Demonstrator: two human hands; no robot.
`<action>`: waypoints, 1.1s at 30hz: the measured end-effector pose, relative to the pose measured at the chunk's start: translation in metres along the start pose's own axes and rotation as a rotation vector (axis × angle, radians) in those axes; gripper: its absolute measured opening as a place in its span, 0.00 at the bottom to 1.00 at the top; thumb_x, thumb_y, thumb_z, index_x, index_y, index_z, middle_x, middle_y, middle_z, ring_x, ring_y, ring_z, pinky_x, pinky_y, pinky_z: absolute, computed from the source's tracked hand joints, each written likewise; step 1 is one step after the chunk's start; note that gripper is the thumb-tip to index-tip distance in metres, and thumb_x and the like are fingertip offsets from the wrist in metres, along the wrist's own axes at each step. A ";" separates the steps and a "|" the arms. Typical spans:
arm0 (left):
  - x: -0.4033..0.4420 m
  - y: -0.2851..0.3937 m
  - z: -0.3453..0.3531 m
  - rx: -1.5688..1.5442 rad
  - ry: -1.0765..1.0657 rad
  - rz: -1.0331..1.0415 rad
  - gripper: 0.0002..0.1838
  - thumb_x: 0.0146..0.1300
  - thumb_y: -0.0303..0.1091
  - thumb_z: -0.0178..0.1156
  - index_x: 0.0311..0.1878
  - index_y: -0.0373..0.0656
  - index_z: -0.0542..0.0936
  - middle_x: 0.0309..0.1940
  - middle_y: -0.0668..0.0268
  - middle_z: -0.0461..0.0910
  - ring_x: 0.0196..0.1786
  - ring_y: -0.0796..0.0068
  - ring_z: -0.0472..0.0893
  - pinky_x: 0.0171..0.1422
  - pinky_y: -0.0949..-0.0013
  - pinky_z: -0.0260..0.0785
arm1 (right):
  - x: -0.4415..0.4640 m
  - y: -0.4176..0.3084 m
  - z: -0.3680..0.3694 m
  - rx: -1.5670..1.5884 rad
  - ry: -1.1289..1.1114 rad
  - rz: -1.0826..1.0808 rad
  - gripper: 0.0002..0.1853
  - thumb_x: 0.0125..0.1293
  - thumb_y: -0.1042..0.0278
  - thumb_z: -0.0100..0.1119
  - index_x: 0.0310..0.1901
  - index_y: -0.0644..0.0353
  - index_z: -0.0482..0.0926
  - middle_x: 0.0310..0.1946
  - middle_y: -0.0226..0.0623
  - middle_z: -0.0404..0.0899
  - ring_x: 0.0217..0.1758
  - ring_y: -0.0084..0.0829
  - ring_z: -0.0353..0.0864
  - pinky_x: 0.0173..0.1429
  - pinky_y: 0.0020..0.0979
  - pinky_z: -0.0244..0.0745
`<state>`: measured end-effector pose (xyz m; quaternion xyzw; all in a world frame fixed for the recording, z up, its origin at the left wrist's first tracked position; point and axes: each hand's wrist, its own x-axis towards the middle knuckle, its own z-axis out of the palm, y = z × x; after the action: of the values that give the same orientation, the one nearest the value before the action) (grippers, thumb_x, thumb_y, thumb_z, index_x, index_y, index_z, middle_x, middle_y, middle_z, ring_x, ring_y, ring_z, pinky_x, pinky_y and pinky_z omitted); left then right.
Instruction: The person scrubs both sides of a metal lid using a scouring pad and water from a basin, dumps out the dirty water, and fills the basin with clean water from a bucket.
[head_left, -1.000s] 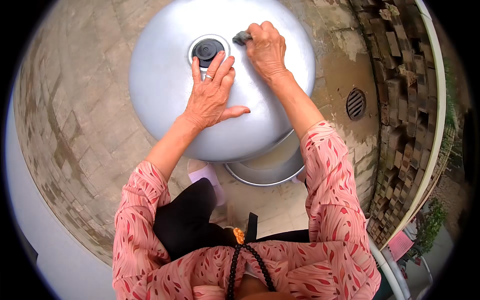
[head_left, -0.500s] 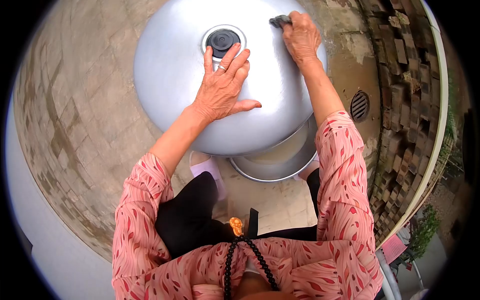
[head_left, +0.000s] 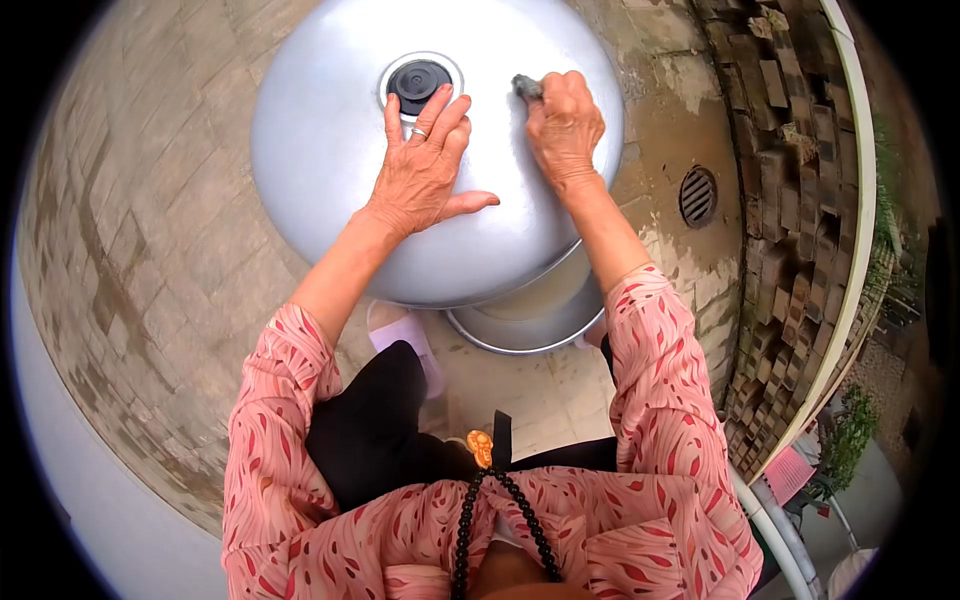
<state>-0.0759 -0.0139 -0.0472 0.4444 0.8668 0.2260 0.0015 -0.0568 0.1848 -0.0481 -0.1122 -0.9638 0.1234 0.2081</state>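
A large domed silver pot lid (head_left: 330,190) with a round black knob (head_left: 418,86) fills the upper middle of the view. My left hand (head_left: 425,170) lies spread on the dome, its fingertips at the knob's near edge and the thumb stretched to the right. To the right of the knob, my right hand (head_left: 567,130) is closed around a grey steel wool scrubber (head_left: 526,88), which rests against the lid. Part of the scrubber is hidden by the fingers. Under the lid's near edge shows a wide metal basin (head_left: 520,345) with cloudy liquid in it.
Paved ground (head_left: 170,220) surrounds the lid, with wet patches on the right. A round drain grate (head_left: 697,196) is set there, beside a low stack of bricks (head_left: 790,210). A light purple slipper (head_left: 410,345) stands left of the basin.
My right hand has moved the steel wool scrubber left and nearer to me across the lid. My left hand keeps its place by the knob. The whole view has shifted slightly.
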 end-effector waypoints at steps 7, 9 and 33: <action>-0.001 -0.005 0.000 -0.008 0.029 0.022 0.45 0.43 0.62 0.70 0.58 0.41 0.67 0.68 0.63 0.62 0.75 0.59 0.55 0.74 0.32 0.32 | -0.053 0.032 -0.041 0.134 0.031 0.156 0.06 0.54 0.77 0.62 0.33 0.60 0.76 0.31 0.39 0.73 0.36 0.43 0.76 0.37 0.41 0.73; -0.002 -0.003 -0.001 0.003 0.017 0.018 0.45 0.43 0.62 0.71 0.58 0.41 0.67 0.68 0.63 0.63 0.75 0.59 0.55 0.74 0.33 0.32 | -0.090 0.066 -0.052 0.222 0.140 0.444 0.06 0.58 0.75 0.61 0.37 0.63 0.76 0.34 0.44 0.76 0.38 0.47 0.77 0.41 0.41 0.72; 0.000 -0.002 -0.002 0.180 -0.062 0.101 0.38 0.53 0.63 0.63 0.66 0.57 0.72 0.73 0.65 0.60 0.76 0.56 0.52 0.72 0.31 0.31 | -0.136 0.061 -0.017 0.622 0.367 0.976 0.08 0.58 0.75 0.63 0.35 0.67 0.74 0.30 0.44 0.75 0.32 0.39 0.77 0.39 0.36 0.71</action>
<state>-0.0781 -0.0153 -0.0466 0.4927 0.8596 0.1331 -0.0231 0.0812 0.2090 -0.1015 -0.4946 -0.6683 0.4590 0.3131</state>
